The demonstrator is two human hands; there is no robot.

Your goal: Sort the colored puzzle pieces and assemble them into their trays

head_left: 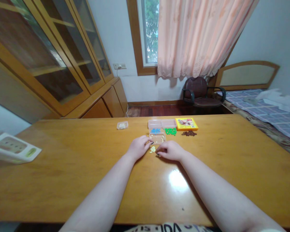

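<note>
Left hand (139, 147) and right hand (170, 150) at loose yellow beads (152, 149) on desk (62, 180).
Both hands half closed, fingers curled; left hand against edge of clear tray (162, 134), right hand low on desk; any hold too small to tell. Yellow beads between hands, just below tray; probably light, hard, slippery, easily scattered; best pinched singly between fingertips. Blue beads (155, 130), green beads (170, 131), brown beads (189, 133) beyond. Label on yellow box (186, 123) unreadable at this size.
</note>
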